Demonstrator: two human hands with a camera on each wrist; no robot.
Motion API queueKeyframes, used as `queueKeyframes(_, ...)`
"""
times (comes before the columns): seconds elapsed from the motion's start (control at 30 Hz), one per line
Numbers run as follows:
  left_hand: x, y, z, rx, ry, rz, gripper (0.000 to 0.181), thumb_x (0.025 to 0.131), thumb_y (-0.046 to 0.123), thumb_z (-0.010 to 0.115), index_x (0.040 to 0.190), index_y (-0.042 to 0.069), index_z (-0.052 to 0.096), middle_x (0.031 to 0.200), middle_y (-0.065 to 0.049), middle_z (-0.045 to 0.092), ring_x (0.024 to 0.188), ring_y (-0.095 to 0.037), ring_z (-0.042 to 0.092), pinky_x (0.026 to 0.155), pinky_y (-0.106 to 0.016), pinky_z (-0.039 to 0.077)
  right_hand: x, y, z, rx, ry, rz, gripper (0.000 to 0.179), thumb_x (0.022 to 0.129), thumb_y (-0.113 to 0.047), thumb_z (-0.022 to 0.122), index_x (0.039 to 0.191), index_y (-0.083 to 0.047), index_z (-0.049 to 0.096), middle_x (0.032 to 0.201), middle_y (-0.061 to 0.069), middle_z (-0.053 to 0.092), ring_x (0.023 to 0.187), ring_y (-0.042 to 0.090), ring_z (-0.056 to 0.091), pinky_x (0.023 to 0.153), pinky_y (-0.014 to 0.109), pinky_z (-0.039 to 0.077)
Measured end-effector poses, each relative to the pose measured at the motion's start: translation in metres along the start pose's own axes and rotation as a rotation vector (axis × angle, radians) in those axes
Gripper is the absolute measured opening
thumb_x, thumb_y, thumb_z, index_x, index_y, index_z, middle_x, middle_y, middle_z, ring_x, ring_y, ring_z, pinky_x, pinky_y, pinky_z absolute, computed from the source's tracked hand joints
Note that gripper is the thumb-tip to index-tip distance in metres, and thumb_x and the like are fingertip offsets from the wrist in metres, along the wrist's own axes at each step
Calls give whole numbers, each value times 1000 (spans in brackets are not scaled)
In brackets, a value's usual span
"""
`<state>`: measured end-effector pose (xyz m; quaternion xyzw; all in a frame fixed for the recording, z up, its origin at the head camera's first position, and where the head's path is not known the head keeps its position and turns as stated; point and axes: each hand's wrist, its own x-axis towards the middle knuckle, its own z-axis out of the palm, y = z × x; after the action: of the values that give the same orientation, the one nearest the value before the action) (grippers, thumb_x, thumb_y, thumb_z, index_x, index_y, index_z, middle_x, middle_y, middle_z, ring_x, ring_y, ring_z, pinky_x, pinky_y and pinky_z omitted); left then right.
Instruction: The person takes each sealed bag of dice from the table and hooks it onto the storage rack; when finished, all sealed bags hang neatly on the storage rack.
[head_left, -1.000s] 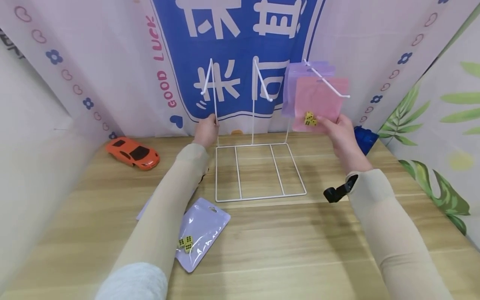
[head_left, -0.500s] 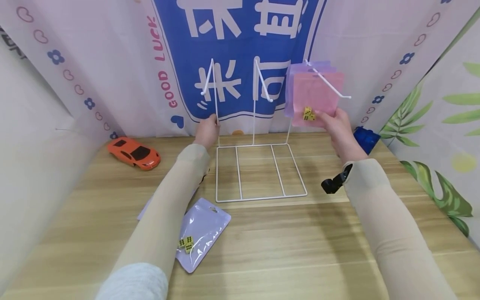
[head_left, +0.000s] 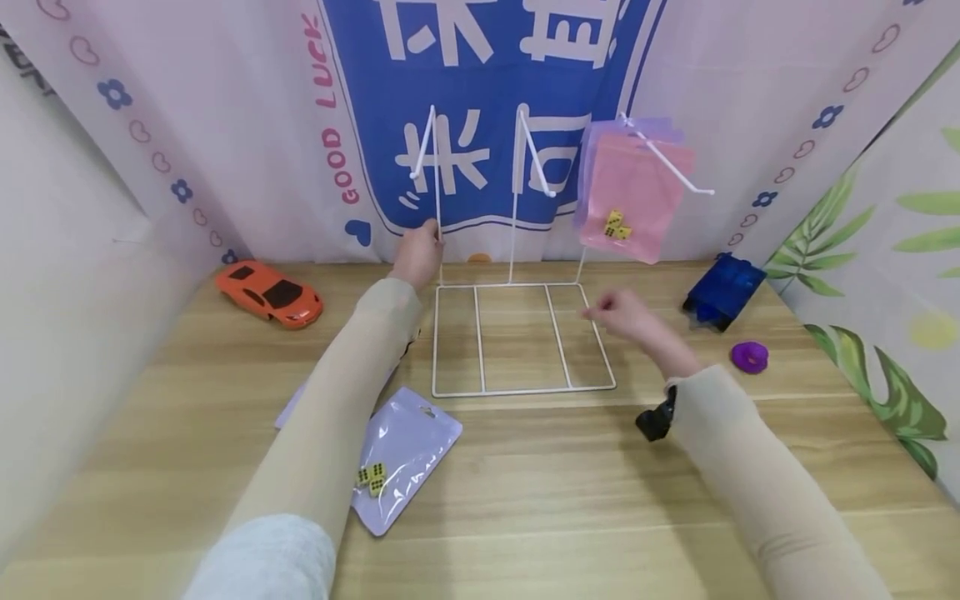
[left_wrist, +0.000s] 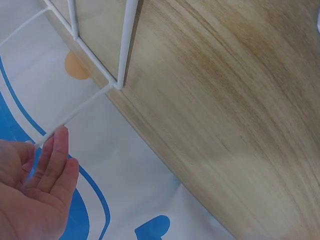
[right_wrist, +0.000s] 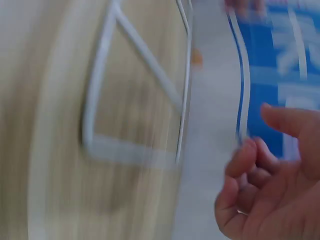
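Hanging of the pink bag [head_left: 641, 187] appears done; next move likely calls for fetching the lilac bag [head_left: 412, 446] from the table [head_left: 540, 500]; left hand [head_left: 417, 254] pinches the rack [head_left: 512, 285] upright; right hand [head_left: 630, 317] holds nothing, fingers loosely curled; pink bag hangs tilted on the right hook [head_left: 667, 162], yellow dice [head_left: 615, 227] low in it.

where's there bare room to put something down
Widest: the table in front of the rack, between the lilac bag and right sleeve. Another patch: left of the left sleeve, in front of the car. Crowded: the back right, with the blue item and purple hat, and the right hook, hung with bags.
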<state>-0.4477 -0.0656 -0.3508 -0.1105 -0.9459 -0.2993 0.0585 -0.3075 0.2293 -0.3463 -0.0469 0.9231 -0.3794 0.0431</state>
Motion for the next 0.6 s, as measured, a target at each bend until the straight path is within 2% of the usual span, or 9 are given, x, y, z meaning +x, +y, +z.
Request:
queueKeyframes(0.1, 0, 0, 0, 19, 4, 2, 14, 97, 13, 42, 106, 4, 50, 92, -12, 57, 79, -26, 53, 70, -38, 44, -5, -35, 39, -140, -163, -219, 14, 86, -15, 62, 82, -2, 56, 72, 5, 54, 63, 16, 48, 58, 29, 44)
queueKeyframes(0.17, 1, 0, -1, 23, 8, 7, 14, 97, 13, 43, 106, 4, 50, 91, -12, 57, 80, -26, 54, 71, -38, 45, -9, -61, 69, -224, -241, -373, 13, 85, -16, 64, 81, -5, 59, 70, 2, 55, 62, 16, 50, 57, 28, 44)
queueKeyframes(0.23, 2, 0, -2, 24, 14, 10, 13, 96, 12, 43, 105, 4, 50, 91, -12, 57, 80, -26, 54, 71, -38, 45, -13, -81, 97, -308, -294, -490, 15, 84, -22, 65, 83, -7, 61, 74, 1, 56, 66, 14, 51, 59, 26, 44)
queueKeyframes(0.3, 2, 1, -3, 21, 16, 13, 13, 96, 12, 44, 105, 4, 50, 91, -13, 57, 80, -26, 54, 71, -38, 45, -17, -95, 121, -408, -307, -602, 22, 84, -28, 66, 90, -7, 63, 83, 2, 59, 74, 14, 53, 67, 26, 45)
queueKeyframes(0.37, 2, 1, -3, 23, 14, 15, 14, 97, 12, 43, 105, 4, 50, 91, -14, 58, 81, -27, 54, 73, -39, 44, -21, -102, 141, -506, -317, -698, 34, 84, -34, 64, 104, -7, 63, 101, 5, 60, 90, 16, 55, 79, 28, 45)
queueKeyframes(0.47, 1, 1, -3, 35, 7, 16, 14, 96, 13, 44, 106, 4, 50, 92, -14, 58, 82, -27, 54, 74, -39, 44, -27, -102, 160, -643, -374, -833, 52, 86, -42, 59, 128, -11, 52, 131, 7, 48, 119, 20, 45, 95, 37, 37)
queueKeyframes(0.53, 0, 1, -3, 37, 0, 13, 14, 97, 13, 43, 106, 4, 50, 93, -14, 58, 82, -27, 54, 74, -39, 45, -32, -99, 166, -697, -459, -889, 56, 89, -46, 53, 137, -19, 43, 143, 4, 35, 130, 22, 32, 99, 46, 31)
queueKeyframes(0.6, 0, 1, -3, 40, 4, 11, 13, 96, 13, 44, 105, 4, 50, 92, -13, 58, 82, -27, 55, 73, -38, 45, -37, -97, 169, -722, -536, -916, 55, 90, -49, 48, 140, -25, 38, 148, 1, 26, 134, 22, 23, 100, 52, 27)
